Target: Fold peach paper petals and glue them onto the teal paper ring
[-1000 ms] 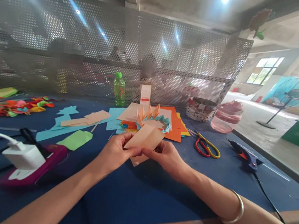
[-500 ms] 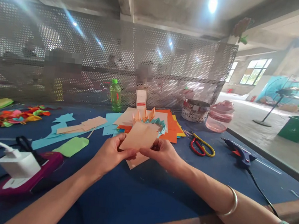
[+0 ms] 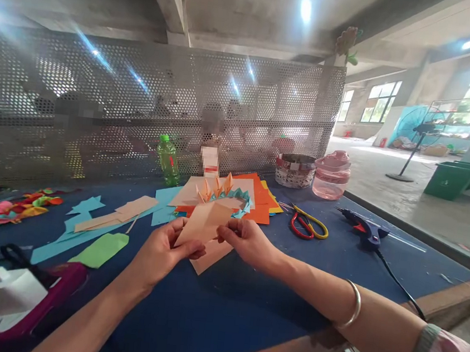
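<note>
We can read no words, brands or numbers anywhere here. At the far side, the white bottle (image 3: 210,162) is blurred, with only a red band showing, and the mark on the green plastic bottle (image 3: 168,160) is too small to make out. We find no legible print on the white charger (image 3: 8,289) at near left, or on the folded peach paper (image 3: 202,226).

Fingers (image 3: 189,248) hide some peach paper (image 3: 203,224); 2 people (image 3: 212,123) behind the mesh (image 3: 264,98) are blurred (both).
</note>
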Demonstrator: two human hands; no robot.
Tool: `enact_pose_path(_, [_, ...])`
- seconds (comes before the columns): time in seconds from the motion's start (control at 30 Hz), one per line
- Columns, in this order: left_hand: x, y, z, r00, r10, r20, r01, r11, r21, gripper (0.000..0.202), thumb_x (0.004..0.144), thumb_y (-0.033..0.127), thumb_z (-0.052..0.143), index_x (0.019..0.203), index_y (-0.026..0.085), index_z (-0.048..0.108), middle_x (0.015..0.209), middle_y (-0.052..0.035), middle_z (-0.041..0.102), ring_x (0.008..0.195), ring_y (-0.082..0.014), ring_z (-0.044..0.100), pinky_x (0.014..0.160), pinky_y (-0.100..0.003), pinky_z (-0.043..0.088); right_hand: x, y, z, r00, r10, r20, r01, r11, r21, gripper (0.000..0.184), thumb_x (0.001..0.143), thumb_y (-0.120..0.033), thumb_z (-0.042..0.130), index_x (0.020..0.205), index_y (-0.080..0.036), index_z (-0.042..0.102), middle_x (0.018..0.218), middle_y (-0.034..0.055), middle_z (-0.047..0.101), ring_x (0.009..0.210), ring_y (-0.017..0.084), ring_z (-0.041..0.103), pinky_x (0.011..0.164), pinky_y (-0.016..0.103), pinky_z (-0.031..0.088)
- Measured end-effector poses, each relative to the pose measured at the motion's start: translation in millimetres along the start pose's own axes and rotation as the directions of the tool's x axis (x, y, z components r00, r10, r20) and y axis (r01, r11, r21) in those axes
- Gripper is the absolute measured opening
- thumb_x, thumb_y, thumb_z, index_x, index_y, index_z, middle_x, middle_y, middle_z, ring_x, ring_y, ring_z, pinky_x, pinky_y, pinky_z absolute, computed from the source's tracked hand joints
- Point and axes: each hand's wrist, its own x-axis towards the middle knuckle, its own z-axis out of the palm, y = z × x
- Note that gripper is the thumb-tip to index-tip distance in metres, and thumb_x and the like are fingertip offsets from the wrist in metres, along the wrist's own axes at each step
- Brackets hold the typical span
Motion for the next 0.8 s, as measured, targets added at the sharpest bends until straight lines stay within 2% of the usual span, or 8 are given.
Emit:
enact_pose_path(0.07, [0,0,-0.9,1.0,-0.011,-0.006,0.011,1.0,-0.017,0.042,0.063,0.035,0.081,0.095,0.016,0.063,0.078,0.0001,0.072,0.068,-0.0151,0.065,0.068,-0.027,0.054,0,-2,0,1.0,-0.018,-0.014,0.018,1.0,-0.023,0.027,0.089,-0.029,0.047,0.07,-0.014,0.059,0.069,0.0001,0.056,0.065,0.01,0.048,0.061,0.024,0.034])
enact_pose_path(0.17, [0,-1,-0.5,1.0,-0.023,-0.012,0.022,0.998,-0.055,0.044,0.063,0.036,0.081,0.096,0.015,0.061,0.075,-0.0009,0.071,0.067,-0.0152,0.064,0.068,-0.028,0.054,-1,0,1,0.998,-0.054,-0.013,0.054,0.998,0.011,0.027,0.089,-0.037,0.049,0.077,-0.015,0.059,0.074,0.0001,0.058,0.069,0.011,0.049,0.063,0.024,0.036])
enact_pose_path(0.3, [1,-5,4.3,1.0,-0.002,0.029,0.006,0.991,-0.135,0.048,0.067,0.035,0.079,0.104,0.014,0.058,0.089,-0.005,0.072,0.077,-0.0166,0.065,0.075,-0.03,0.053,-3,7,7,0.999,-0.017,0.034,0.017,1.0,-0.002,0.033,0.078,-0.047,0.064,0.088,-0.016,0.06,0.081,0.0004,0.061,0.071,0.012,0.052,0.062,0.024,0.038])
enact_pose_path(0.43, [0,-8,8.7,0.998,0.002,0.064,0.006,0.993,-0.116,0.049,0.069,0.037,0.078,0.106,0.012,0.057,0.092,-0.0084,0.072,0.079,-0.0196,0.066,0.073,-0.032,0.052,-3,10,14,1.0,-0.01,0.027,0.009,0.999,0.033,0.023,0.081,-0.037,0.06,0.089,-0.015,0.062,0.08,0.0013,0.064,0.072,0.013,0.055,0.066,0.026,0.04])
enact_pose_path(0.57, [-3,-4,10.1,0.999,0.016,0.05,-0.013,0.999,-0.053,0.054,0.07,0.035,0.076,0.114,0.014,0.051,0.093,-0.0084,0.071,0.082,-0.0213,0.066,0.074,-0.034,0.052,-2,7,13,0.999,0.041,0.01,-0.043,0.981,0.189,0.015,0.079,-0.029,0.058,0.081,-0.015,0.061,0.076,0.0,0.063,0.069,0.011,0.055,0.065,0.024,0.04])
enact_pose_path(0.7, [-3,1,8.7,0.99,0.138,-0.011,-0.138,0.989,-0.047,0.062,0.073,0.026,0.072,0.125,0.022,0.04,0.106,-0.0071,0.065,0.096,-0.0238,0.064,0.076,-0.035,0.052,1,3,5,0.984,0.176,-0.043,-0.152,0.932,0.329,0.013,0.071,-0.027,0.064,0.07,-0.015,0.058,0.068,-0.002,0.06,0.06,0.008,0.052,0.059,0.023,0.041])
enact_pose_path(0.8, [0,-2,5.0,0.952,0.297,-0.073,-0.293,0.954,0.063,0.06,0.075,0.019,0.065,0.129,0.027,0.039,0.119,-0.0073,0.057,0.109,-0.0234,0.056,0.079,-0.033,0.051,2,2,2,0.978,0.203,-0.047,-0.172,0.914,0.368,0.015,0.066,-0.023,0.067,0.063,-0.015,0.055,0.063,-0.0024,0.06,0.055,0.007,0.051,0.058,0.022,0.042])
